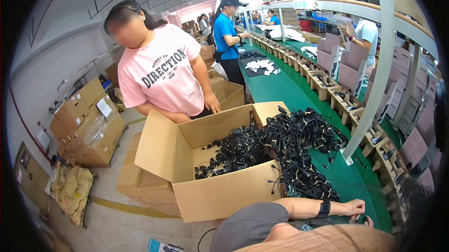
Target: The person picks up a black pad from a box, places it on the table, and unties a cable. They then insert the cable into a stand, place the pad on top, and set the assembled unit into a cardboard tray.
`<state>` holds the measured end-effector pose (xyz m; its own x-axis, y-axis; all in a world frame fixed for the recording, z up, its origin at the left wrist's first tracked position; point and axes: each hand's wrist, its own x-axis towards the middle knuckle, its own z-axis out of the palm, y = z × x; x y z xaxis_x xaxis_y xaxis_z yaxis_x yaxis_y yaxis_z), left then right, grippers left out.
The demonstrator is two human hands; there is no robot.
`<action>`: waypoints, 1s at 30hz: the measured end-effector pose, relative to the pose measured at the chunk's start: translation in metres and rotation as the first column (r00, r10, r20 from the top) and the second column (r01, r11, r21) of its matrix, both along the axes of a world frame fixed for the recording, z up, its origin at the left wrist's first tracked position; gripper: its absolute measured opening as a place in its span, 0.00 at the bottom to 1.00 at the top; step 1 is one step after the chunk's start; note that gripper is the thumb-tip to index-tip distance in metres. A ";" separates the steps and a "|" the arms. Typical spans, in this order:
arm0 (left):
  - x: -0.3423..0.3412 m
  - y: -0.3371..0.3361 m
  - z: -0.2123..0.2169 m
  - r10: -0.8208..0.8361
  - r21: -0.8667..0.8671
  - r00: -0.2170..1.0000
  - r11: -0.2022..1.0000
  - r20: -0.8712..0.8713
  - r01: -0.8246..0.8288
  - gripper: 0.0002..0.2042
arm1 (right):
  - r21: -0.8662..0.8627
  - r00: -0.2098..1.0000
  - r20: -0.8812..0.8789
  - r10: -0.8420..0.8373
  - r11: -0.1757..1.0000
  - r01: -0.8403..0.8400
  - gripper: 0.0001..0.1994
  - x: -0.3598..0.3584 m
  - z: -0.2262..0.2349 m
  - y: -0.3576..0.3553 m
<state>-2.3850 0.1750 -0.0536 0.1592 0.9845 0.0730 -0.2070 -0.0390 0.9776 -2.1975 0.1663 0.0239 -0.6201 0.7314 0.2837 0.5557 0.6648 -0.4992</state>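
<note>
- Cable bundle small, black, pinched in right hand grip at green bench near edge.
- Left hand: out of sight.
- Black cable heap spills from cardboard box beside.

There is a single view, from a fisheye camera worn on a person's head, and it looks down and forward across a long green conveyor table that runs away toward the upper middle. The picture sits in a round black border, and straight lines such as the white metal post bend near the rim. Closest, along the lower edge, lies the wearer's own forearm, ending in the right hand. The open brown cardboard box fills the near centre; other workers stand farther off.
</note>
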 end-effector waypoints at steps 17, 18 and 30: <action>0.006 0.000 -0.014 0.055 -0.115 0.996 0.991 -0.066 -0.062 0.08 | -0.116 0.999 0.006 -0.037 0.993 0.038 0.16 0.008 -0.033 0.010; 0.007 0.000 -0.014 0.066 -0.140 0.997 0.988 -0.052 -0.072 0.08 | -0.117 0.999 0.007 -0.037 0.992 0.038 0.16 0.009 -0.035 0.011; 0.009 0.008 -0.022 0.041 -0.108 0.999 0.993 -0.001 -0.041 0.08 | -0.031 0.999 0.033 -0.042 0.999 0.043 0.15 0.014 -0.041 0.011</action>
<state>-2.3760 0.1832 -0.0752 0.1188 0.9923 -0.0341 -0.2090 0.0586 0.9762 -2.1838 0.1778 -0.0168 -0.5966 0.7658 0.2401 0.5992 0.6241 -0.5014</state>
